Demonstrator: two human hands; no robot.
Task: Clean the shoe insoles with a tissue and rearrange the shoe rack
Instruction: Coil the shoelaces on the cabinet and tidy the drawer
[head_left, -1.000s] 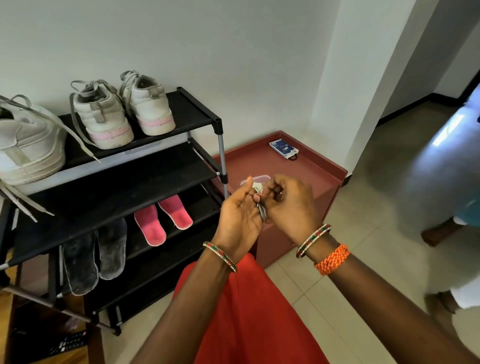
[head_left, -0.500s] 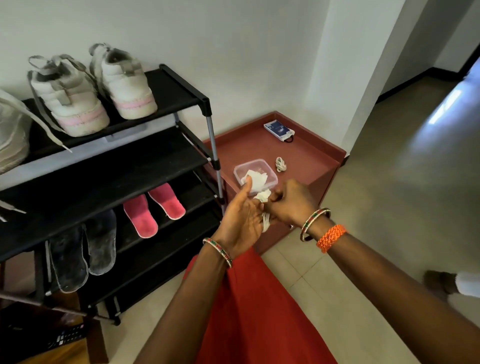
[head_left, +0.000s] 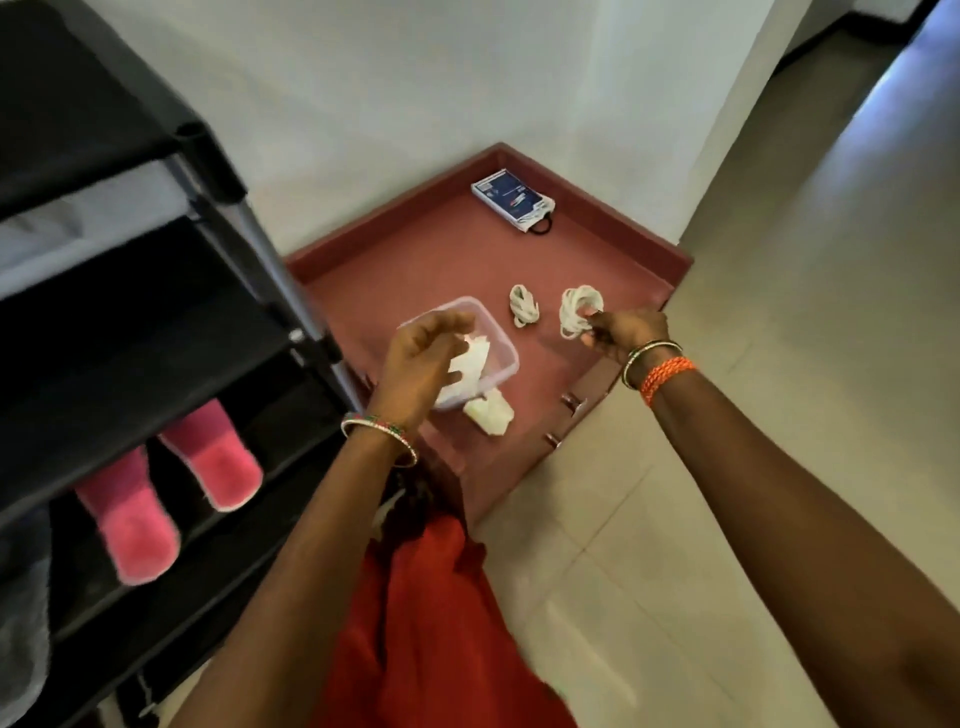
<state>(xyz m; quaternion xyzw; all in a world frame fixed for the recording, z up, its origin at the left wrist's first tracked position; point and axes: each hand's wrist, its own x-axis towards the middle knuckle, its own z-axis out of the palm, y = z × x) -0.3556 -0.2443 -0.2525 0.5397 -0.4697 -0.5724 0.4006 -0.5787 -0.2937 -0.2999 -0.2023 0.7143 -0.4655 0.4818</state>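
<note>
My right hand (head_left: 621, 332) pinches a coiled white shoelace (head_left: 577, 310) that rests low on the red cabinet top (head_left: 415, 260). A second coiled lace (head_left: 523, 306) lies just left of it. Fingers apart and empty, my left hand (head_left: 418, 361) hovers over a clear plastic container (head_left: 501, 345) with white tissues (head_left: 470, 366) in it. One crumpled tissue (head_left: 491, 415) lies on the cabinet by the container's near corner. Two pink insoles (head_left: 130, 519) (head_left: 218, 457) lie on a lower shelf of the black shoe rack (head_left: 130, 291). The edge of a grey insole (head_left: 21, 623) shows at the far left.
A blue and white box (head_left: 511, 200) with a black band sits at the back of the cabinet top, near the white wall. The rack's metal post (head_left: 270, 260) stands right against the cabinet. Beige floor tiles (head_left: 779, 364) stretch to the right.
My hands have come apart. The right hand carried the coiled lace down to the cabinet beside the other coil, and the left hand moved over the container. The view tilted down and right.
</note>
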